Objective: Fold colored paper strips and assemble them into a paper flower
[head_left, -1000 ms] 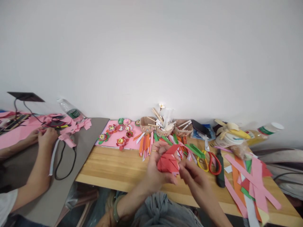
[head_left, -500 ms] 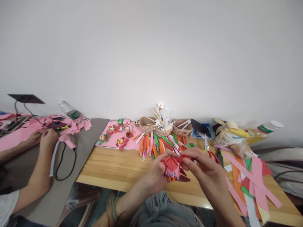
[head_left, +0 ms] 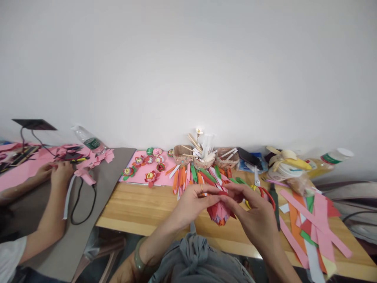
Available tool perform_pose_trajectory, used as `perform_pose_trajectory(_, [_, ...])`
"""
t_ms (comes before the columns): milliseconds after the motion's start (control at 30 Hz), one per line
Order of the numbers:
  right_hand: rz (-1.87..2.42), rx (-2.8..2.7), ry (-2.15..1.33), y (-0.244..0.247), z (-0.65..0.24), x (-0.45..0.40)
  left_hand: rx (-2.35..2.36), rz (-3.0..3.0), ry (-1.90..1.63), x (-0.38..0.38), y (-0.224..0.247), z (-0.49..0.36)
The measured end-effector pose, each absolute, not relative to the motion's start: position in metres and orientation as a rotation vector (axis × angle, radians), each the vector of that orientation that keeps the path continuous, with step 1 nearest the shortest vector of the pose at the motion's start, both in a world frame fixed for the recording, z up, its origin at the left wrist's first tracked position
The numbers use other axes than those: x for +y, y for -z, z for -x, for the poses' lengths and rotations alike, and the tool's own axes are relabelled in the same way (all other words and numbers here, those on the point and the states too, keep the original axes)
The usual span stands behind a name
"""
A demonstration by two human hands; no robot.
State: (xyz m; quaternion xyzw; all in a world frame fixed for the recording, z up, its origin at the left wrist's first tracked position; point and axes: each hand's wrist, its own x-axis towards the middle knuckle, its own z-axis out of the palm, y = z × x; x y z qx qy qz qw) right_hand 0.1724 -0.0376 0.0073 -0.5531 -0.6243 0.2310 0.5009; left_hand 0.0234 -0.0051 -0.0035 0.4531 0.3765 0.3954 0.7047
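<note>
Red-and-pink folded-paper flower (head_left: 219, 215) held up above light-wood table (head_left: 138, 208), just at 6 o'clock of the fingertips; long axis approx. 12-to-6, upper end hidden. L hand (head_left: 193, 202) comes in from 9, R hand (head_left: 257, 212) from 3; neither nearer, both touching. Thumb + fingers of each pinched on its red upper edge; exact grip partly hidden. Multicoloured folded-paper strips (head_left: 183, 180) at 11, red-and-yellow-handled metal scissors (head_left: 257, 179) at 2, flat coloured-paper strips (head_left: 319, 222) at 3.

Bright, diffuse light; plain pale-grey wall (head_left: 188, 86) brightest mid-frame, dimmer toward top corners. Dark below light-wood tabletop (head_left: 138, 208) front edge. Red-and-pink folded-paper bloom (head_left: 218, 214) slightly soft. White-capped plastic bottle (head_left: 331, 158) stretched, blurry near back right corner.
</note>
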Motion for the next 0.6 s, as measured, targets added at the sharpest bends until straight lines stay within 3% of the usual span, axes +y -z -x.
perform_pose_trajectory(367, [1.238, -1.305, -1.280, -0.0005, -0.1801, -0.0349, 0.791, -0.815, -0.868, -0.0055, 0.0020, -0.0190])
perform_pose_trajectory(600, [1.342, -1.463, -1.009, -0.0039, -0.1767, -0.0399, 0.785, -0.886, -0.876, -0.0052, 0.0033, -0.0179])
